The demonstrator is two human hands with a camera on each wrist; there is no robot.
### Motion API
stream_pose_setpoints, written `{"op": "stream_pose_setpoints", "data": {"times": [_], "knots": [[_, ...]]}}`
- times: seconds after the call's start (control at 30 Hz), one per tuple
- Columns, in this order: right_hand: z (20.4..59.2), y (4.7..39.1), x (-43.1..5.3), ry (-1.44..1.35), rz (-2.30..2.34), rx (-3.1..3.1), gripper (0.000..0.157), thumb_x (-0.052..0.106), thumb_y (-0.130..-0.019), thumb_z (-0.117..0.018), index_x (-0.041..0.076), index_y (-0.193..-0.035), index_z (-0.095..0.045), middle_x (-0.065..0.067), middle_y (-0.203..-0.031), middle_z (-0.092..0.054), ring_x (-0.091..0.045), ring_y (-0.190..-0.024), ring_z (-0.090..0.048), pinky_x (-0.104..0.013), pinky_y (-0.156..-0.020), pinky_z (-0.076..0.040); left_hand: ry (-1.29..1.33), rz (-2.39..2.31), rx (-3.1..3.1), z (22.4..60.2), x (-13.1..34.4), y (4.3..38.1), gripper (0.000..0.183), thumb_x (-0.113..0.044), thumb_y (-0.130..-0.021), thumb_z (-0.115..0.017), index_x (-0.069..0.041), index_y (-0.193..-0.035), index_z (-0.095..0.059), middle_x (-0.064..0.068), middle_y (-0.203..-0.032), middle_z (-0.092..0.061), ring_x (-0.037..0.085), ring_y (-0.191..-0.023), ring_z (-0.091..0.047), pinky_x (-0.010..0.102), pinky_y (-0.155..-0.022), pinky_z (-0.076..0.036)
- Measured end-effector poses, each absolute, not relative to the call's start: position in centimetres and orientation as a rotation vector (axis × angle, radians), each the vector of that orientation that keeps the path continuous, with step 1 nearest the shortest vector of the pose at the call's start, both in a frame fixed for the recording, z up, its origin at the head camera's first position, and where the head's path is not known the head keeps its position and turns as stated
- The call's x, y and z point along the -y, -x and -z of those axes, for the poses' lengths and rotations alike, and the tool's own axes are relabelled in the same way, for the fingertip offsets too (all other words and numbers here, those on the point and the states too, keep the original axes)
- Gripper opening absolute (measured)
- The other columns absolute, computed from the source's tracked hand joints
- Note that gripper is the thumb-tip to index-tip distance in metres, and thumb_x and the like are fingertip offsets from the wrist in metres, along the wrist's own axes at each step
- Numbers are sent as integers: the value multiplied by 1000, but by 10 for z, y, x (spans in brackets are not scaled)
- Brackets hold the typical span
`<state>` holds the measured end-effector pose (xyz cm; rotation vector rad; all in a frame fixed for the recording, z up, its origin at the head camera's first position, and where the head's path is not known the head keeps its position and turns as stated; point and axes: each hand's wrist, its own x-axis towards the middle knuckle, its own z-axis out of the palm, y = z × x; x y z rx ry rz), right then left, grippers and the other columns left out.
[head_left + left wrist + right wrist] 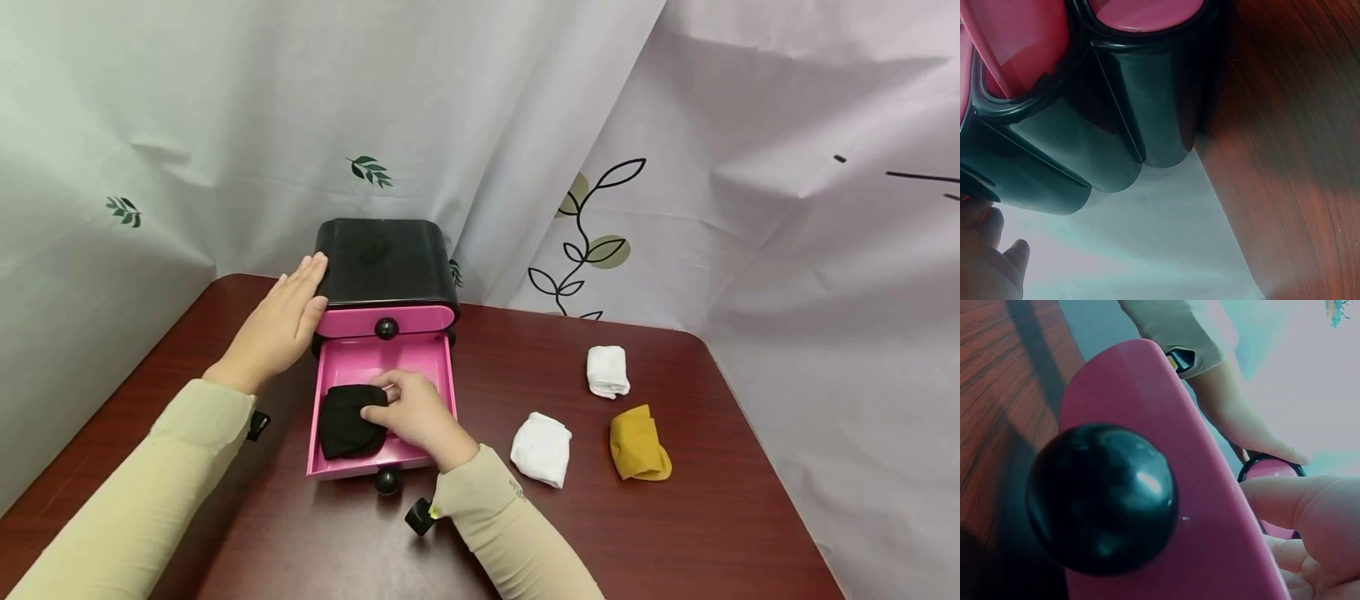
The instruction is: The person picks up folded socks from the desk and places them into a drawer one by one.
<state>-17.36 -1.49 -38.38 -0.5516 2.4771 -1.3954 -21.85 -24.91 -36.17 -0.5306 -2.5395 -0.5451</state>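
The right hand [416, 408] is pinching the right edge of a folded black cloth [348, 425], which is lying inside the pulled-out pink drawer [360, 358], toward its left side. The left hand [281, 325], with its fingers being straight, is resting against the left side of the black drawer cabinet [382, 262]. To the right, two folded white cloths [542, 450] and one mustard-yellow cloth [636, 446] are lying on the reddish-brown table [675, 533].
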Motion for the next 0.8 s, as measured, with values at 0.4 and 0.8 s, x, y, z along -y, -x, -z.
{"op": "stream_pose_setpoints", "data": {"times": [0.4,0.8], "knots": [[382,171,9,625,1414,-2538,32,14,-76,-77,10,-106,-67,1,-90,-66,-6,-78,-61,-17,-68,-49,521,548,2548,361,249,218,54,-31,-103,-31,-8,-150,-19,8,-155,-20,21,-142,-14,43,-115,-10],[371,169,-24,718,1534,-2560,26,15,-81,-73,8,-105,-68,0,-94,-70,-8,-75,-66,-19,-66,-52,530,558,2533,359,248,217,55,-31,-102,-34,-6,-149,-22,10,-154,-23,23,-142,-17,45,-114,-12]]}}
